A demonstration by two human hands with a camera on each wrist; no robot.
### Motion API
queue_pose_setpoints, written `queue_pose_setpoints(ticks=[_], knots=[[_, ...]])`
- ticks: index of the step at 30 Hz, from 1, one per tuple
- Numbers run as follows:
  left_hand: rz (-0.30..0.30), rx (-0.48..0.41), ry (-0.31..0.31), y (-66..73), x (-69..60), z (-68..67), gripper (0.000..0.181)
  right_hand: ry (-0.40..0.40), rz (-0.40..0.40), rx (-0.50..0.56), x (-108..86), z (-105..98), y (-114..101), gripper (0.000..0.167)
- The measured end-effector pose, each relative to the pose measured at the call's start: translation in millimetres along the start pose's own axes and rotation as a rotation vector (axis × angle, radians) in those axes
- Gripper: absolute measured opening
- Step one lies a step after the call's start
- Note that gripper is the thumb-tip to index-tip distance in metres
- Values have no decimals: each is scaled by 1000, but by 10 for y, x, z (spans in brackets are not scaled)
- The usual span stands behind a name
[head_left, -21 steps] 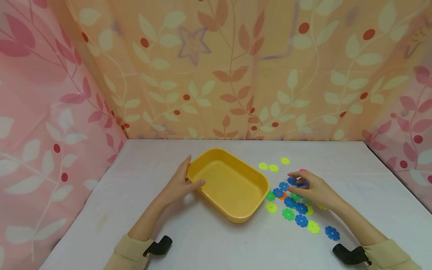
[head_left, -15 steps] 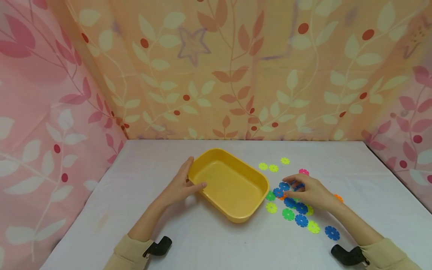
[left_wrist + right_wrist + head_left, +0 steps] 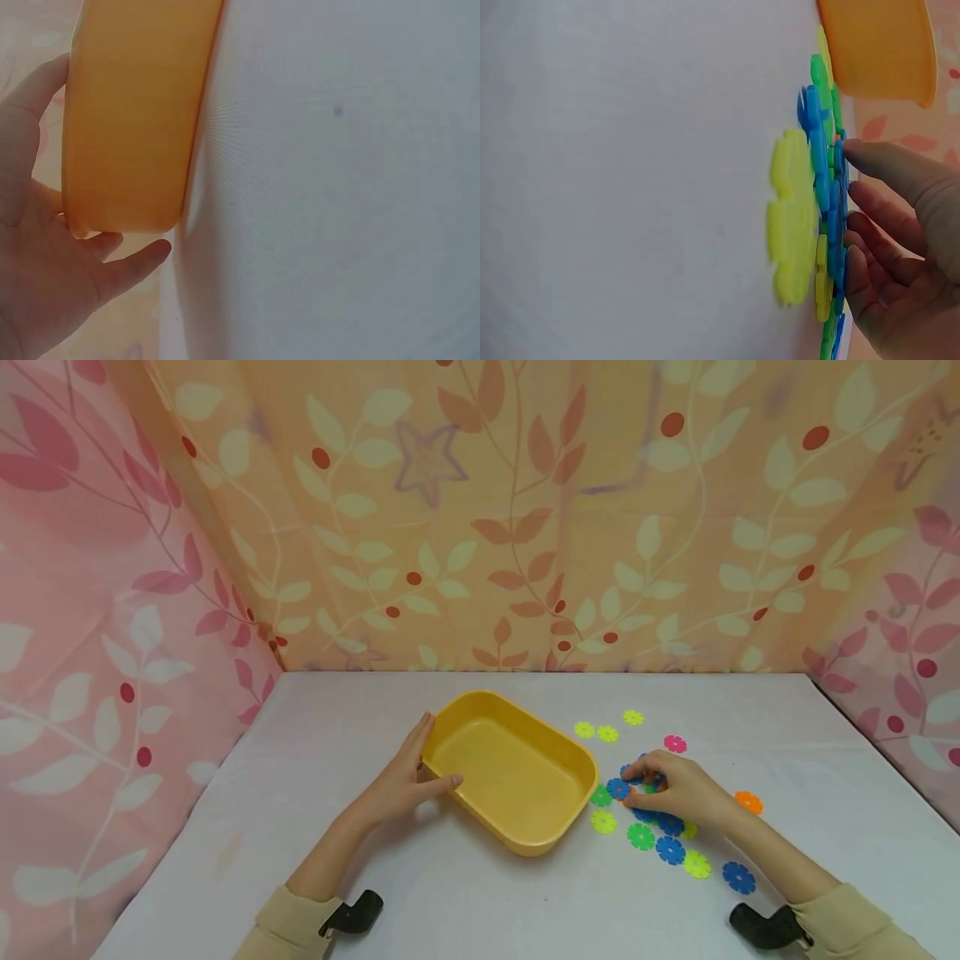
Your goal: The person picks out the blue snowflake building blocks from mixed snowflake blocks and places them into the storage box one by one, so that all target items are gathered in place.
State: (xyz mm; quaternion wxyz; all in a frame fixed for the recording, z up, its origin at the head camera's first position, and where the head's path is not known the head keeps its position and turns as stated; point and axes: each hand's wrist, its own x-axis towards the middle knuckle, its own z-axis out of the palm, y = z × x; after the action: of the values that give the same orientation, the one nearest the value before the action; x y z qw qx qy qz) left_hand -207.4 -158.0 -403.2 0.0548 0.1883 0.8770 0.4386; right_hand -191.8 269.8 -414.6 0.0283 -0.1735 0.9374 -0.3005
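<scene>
- My left hand (image 3: pixel 401 785) holds the near left end of the yellow basin (image 3: pixel 517 777), with the thumb over the rim and the other fingers along the outer wall.
- The yellow basin stands upright on the white tabletop (image 3: pixel 487 910), set at a slant, its inside bare; the left wrist view shows its outer wall beside my hand.
- My right hand (image 3: pixel 678 785) is down at the cluster of flower-shaped discs (image 3: pixel 670 823), fingers bent, tips touching blue pieces; I cannot tell whether a disc is pinched between them.
- A blue disc (image 3: pixel 618 788) lies right at the tips of my right thumb and forefinger, with a bit of orange showing beside it.
- The cluster sits to the right of the basin, blue, green and yellow pieces overlapping, partly hidden under my right hand.
- A green disc (image 3: pixel 601 795) lies just beside the basin's right end, and a yellow disc (image 3: pixel 603 822) lies near it on my side.
- Beyond the cluster are three yellow discs (image 3: pixel 607 733) and a pink disc (image 3: pixel 675 743).
- An orange disc (image 3: pixel 748 802) lies to the right of my right wrist; a lone blue disc (image 3: pixel 739 877) lies nearer me.
- A leaf-patterned curtain (image 3: pixel 517 527) hangs behind the tabletop.
</scene>
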Motion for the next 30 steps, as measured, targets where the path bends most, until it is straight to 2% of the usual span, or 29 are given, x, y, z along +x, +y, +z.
queue_pose_setpoints(ticks=[20,30], knots=[[16,7,-2,-8,-9,3,108,45,-88,-5,-9,6,-21,20],[11,-7,-6,-31,-5,11,107,67,-63,-18,-3,26,11,20]])
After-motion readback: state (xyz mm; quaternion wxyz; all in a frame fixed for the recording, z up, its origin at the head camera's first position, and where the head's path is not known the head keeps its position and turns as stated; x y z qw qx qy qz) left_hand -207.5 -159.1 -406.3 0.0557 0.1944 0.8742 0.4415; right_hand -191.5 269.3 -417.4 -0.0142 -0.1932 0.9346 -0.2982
